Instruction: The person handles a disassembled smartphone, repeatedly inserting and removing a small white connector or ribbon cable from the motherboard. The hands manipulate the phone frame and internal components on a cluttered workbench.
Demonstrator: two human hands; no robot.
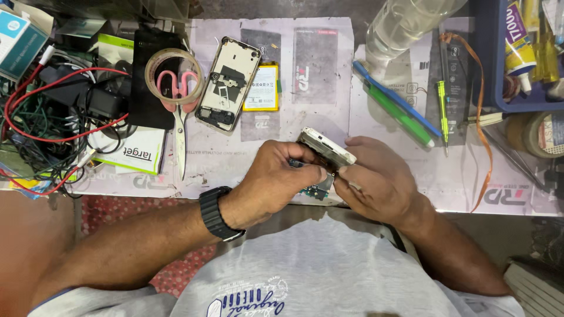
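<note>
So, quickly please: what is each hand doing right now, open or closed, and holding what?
Left hand: closed on the white phone frame, thumb by the small circuit part.
Right hand: closed, gripping the same frame from the other side.

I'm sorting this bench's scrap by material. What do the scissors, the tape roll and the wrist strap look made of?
The scissors look like bare steel blades with pink plastic handles, glossy and moulded. The tape roll appears to be clear plastic film on a pale core, likely card, since the handles show through its hole. The wrist strap on the left arm looks like matte black rubber or silicone, ribbed; which one cannot be told.
</note>
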